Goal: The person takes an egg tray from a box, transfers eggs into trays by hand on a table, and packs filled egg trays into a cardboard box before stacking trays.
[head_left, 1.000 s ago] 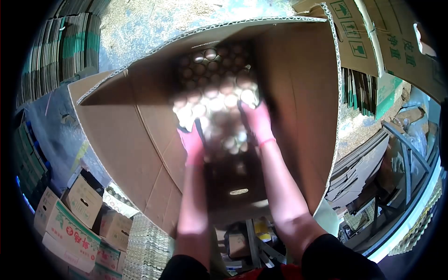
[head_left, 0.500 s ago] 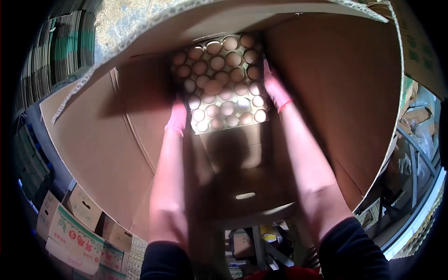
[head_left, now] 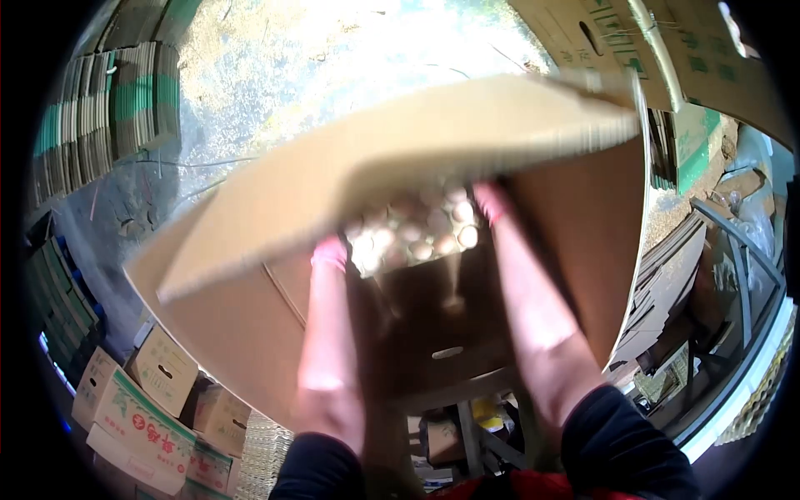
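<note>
A large open cardboard box stands in front of me, its far flap bent inward over the opening. Inside lies a tray of brown eggs, its far rows hidden beneath the flap. At the tray's left side is my left hand, in a pink glove, with its fingertips out of sight. My right hand, gloved in pink too, is at the tray's right side, its fingers mostly hidden by the flap and shadow.
Flattened cartons are stacked at the upper left. Printed boxes and a pile of egg trays stand at the lower left. A metal frame is on the right, with more cardboard beside it.
The far flap has folded inward and covers the tray's far rows. Both hands were at the tray's sides half a second ago and remain there. The view has shifted, showing more floor.
</note>
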{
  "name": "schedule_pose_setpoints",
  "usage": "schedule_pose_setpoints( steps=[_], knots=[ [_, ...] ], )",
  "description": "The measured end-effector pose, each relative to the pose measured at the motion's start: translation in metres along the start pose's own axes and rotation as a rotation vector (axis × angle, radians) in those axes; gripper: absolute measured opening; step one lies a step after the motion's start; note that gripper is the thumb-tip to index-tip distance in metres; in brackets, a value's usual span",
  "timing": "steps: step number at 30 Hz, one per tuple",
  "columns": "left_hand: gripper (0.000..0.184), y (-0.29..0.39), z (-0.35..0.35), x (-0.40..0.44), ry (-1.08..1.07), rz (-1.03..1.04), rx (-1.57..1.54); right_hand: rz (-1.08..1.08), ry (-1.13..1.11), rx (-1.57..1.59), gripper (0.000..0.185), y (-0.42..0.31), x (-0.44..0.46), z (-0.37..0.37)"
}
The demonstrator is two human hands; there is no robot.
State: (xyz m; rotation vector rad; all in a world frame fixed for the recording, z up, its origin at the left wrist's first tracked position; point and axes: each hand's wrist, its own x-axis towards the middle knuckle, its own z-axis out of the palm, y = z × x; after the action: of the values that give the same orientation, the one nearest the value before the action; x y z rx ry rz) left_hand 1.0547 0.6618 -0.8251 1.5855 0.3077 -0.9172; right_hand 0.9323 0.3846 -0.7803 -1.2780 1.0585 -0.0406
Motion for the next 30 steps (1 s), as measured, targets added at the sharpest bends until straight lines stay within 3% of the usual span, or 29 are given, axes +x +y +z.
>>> schedule_pose_setpoints(
  steps=[6,12,13,14,16,17,18,21,24,25,27,29,30],
  knots=[
    [0.051,0.042,-0.003,-0.158,0.130,-0.145,-0.002,0.152,0.023,0.019,0.049,-0.061,-0.137,-0.010],
    [0.046,0.128,0.017,-0.265,0.088,-0.107,0.035,0.164,0.015,0.028,0.045,-0.159,-0.232,-0.030],
    [0.041,0.180,0.049,-0.293,0.187,-0.207,-0.240,0.131,0.016,0.012,0.044,-0.173,-0.246,-0.033],
    [0.040,0.192,0.051,-0.308,0.111,-0.035,-0.171,0.093,0.018,-0.010,0.044,-0.187,-0.261,-0.036],
    [0.041,0.229,0.059,-0.351,0.121,-0.087,-0.233,-0.100,0.074,-0.122,0.042,-0.203,-0.287,-0.043],
    [0.045,0.239,0.054,-0.373,0.146,-0.136,-0.117,-0.193,0.110,-0.181,0.042,-0.211,-0.300,-0.046],
    [0.046,0.269,0.066,-0.398,0.122,-0.108,-0.035,0.000,0.085,-0.055,0.047,-0.236,-0.312,-0.049],
    [0.047,0.298,0.051,-0.438,0.064,-0.034,0.019,0.051,0.084,-0.154,0.061,-0.266,-0.349,-0.056],
    [0.048,0.332,0.052,-0.457,-0.071,0.020,0.072,0.003,0.042,-0.150,0.062,-0.310,-0.397,-0.066],
    [0.049,0.342,0.058,-0.461,-0.133,0.038,0.093,0.086,0.068,-0.203,0.066,-0.290,-0.398,-0.058],
    [0.049,0.357,0.075,-0.468,-0.273,0.079,0.137,0.012,0.205,-0.152,0.073,-0.307,-0.430,-0.082],
    [0.050,0.369,0.079,-0.493,-0.413,0.111,0.190,-0.104,0.231,0.010,0.058,-0.333,-0.496,-0.096],
    [0.050,0.375,0.074,-0.508,-0.478,0.121,0.210,-0.155,0.352,0.056,0.057,-0.314,-0.509,-0.088]
  ],
)
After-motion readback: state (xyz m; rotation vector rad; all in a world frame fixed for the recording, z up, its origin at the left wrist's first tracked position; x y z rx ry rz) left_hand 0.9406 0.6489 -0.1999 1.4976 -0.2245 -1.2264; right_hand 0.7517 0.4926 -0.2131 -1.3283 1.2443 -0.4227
